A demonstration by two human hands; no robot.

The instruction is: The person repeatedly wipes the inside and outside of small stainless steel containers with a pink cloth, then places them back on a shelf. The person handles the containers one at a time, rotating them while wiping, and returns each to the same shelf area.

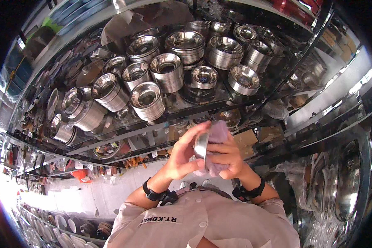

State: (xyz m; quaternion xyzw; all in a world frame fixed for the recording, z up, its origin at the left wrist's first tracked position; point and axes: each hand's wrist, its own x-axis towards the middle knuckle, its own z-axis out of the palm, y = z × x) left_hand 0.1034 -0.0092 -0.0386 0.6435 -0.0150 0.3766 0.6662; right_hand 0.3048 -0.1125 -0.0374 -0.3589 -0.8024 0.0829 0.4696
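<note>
My left hand [183, 155] grips the rim of a small stainless steel bowl [201, 148], which is tipped on its side in front of my chest. In my right hand [228, 155] is a pale purple cloth [219, 131], pressed against the bowl's other face. The fingers of the right hand lie across the cloth, and part of the bowl is hidden behind both hands. Just beyond them, on a dark glass shelf, stand a stack of steel bowls [147, 100], a short stack of small bowls [204, 77] and another low stack [244, 80].
More steel bowl stacks [185, 46] fill the shelf's back and left. The shelf's front edge [173, 114] runs between them and my hands. Cardboard boxes [245, 139] sit lower right. Large metal trays [347, 179] in plastic stand at right, and plates [74, 224] line a rack at lower left.
</note>
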